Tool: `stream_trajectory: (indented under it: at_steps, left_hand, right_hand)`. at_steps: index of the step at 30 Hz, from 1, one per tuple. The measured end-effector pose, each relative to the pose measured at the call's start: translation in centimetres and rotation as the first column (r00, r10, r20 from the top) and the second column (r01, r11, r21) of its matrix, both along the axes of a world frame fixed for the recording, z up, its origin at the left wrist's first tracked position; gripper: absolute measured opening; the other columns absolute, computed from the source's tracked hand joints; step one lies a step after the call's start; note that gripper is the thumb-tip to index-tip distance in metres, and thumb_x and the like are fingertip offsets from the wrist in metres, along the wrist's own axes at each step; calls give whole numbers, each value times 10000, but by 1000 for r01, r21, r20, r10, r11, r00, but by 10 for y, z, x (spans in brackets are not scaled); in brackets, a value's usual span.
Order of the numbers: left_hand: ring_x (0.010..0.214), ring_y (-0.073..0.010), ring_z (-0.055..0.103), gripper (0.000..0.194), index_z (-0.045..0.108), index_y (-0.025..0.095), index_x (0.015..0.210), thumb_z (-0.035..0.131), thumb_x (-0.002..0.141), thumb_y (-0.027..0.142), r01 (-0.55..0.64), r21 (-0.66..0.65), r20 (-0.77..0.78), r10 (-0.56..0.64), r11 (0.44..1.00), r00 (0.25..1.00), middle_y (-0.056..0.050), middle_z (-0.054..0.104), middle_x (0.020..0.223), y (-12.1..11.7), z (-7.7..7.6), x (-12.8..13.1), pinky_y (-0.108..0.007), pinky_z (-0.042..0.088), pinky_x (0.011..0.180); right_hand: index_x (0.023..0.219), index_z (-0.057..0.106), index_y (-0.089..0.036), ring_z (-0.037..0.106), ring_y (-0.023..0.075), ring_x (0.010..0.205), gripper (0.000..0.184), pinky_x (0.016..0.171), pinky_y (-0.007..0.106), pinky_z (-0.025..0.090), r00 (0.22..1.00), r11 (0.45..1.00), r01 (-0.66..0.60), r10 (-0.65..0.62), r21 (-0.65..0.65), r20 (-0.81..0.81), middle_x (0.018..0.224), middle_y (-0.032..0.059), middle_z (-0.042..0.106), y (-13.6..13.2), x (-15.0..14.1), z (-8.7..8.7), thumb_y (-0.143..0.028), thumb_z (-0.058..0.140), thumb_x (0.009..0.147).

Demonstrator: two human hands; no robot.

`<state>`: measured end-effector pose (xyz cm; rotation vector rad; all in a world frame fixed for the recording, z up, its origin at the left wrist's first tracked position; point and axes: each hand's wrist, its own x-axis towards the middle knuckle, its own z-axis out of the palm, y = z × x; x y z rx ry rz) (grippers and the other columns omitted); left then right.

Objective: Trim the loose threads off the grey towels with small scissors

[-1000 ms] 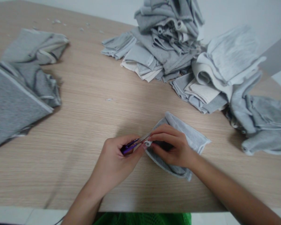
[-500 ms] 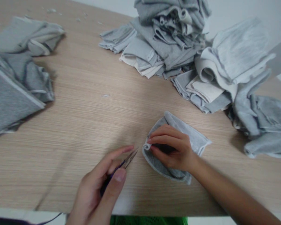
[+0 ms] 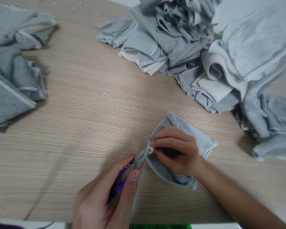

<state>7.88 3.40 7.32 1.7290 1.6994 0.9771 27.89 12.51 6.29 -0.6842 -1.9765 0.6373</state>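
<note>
Snips (image 3: 120,186) moved up to the cloth (image 3: 203,141), fingers of my left hand (image 3: 102,194) clamped on them, right hand (image 3: 184,154) pinching its curled edge, cut there unfinished, I judged.

Snips (image 3: 119,183) in left hand (image 3: 97,198), just left of right hand (image 3: 181,151)'s grip on the cloth piece (image 3: 203,137), which lies on table (image 3: 73,127). Loose cloths (image 3: 7,95) well left of grip, fabric heap (image 3: 178,47) behind, fabric stack (image 3: 255,47) behind-right.

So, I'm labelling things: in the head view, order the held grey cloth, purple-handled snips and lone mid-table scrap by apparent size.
Largest to smallest:
Held grey cloth
Purple-handled snips, partly hidden
Lone scrap
</note>
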Motion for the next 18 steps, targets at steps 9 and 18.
stream_trajectory:
  at_steps: [9, 18]
  left_hand:
    - [839, -146, 744, 264, 674, 394, 1170, 624, 911, 376, 2, 43, 11, -2, 999, 1000, 73, 772, 1045, 2, 0, 4, -227, 600, 764]
    - [887, -154, 733, 316, 662, 410, 1216, 635, 912, 332, -45, 95, 20, 43, 995, 999, 76, 761, 1096, 1, -2, 8, -269, 605, 794]
  right_hand:
    - [1038, 706, -225, 710, 190, 824, 212, 718, 365, 598, 1000, 1000, 5, -5, -12, -12, 920, 66, 751, -1, 0, -4, -120, 681, 856]
    - [1047, 706, -234, 711, 190, 823, 218, 715, 373, 602, 1000, 1000, 0, 0, -22, 1, 920, 64, 749, 0, 1, -1, -122, 669, 864]
